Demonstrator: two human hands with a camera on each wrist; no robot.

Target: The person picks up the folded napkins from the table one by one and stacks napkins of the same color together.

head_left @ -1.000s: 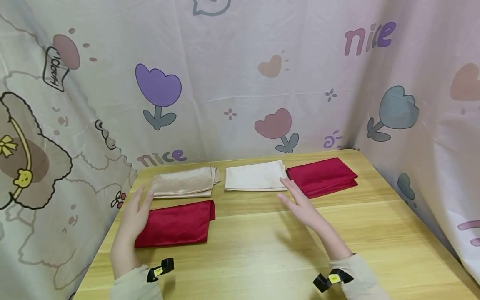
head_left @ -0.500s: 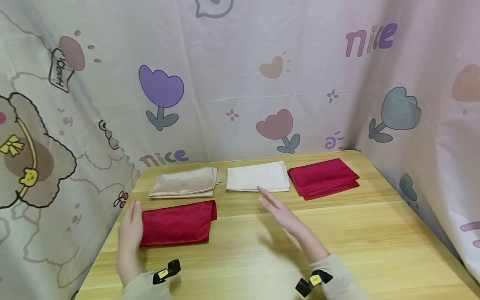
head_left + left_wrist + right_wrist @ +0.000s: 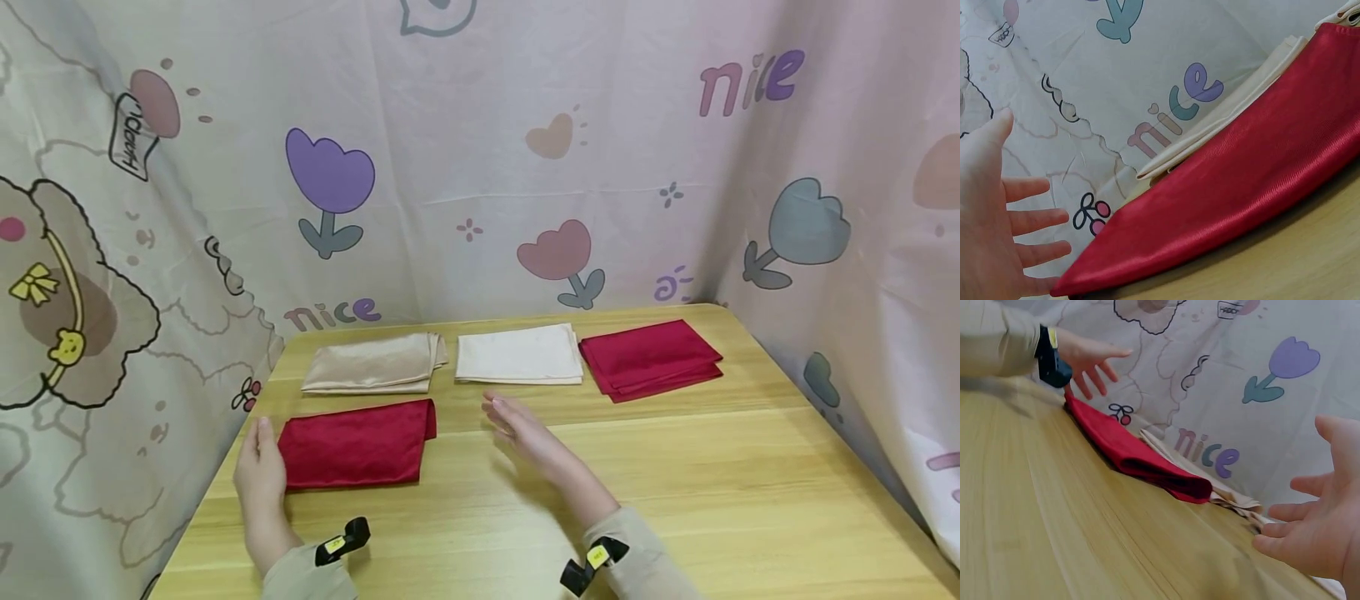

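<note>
A folded dark-red satin cloth (image 3: 356,446) lies at the left of the table, its folded edge facing right in the right wrist view. Beside its left end is my left hand (image 3: 260,471), fingers spread and straight in the left wrist view; the little finger is close to the cloth's corner, and whether it touches I cannot tell. My right hand (image 3: 525,429) hovers over the wood to the right of that cloth, fingers extended and holding nothing. Behind the red cloth lies a folded beige cloth (image 3: 371,364).
Along the back of the wooden table (image 3: 675,475) a folded white cloth (image 3: 517,356) lies in the middle and a second folded red cloth (image 3: 648,358) at the right. A patterned curtain (image 3: 450,167) encloses the back and sides.
My right hand has moved left and nearer, from beside the far red cloth toward the near one. My left hand has drawn back from over the near red cloth to its left end.
</note>
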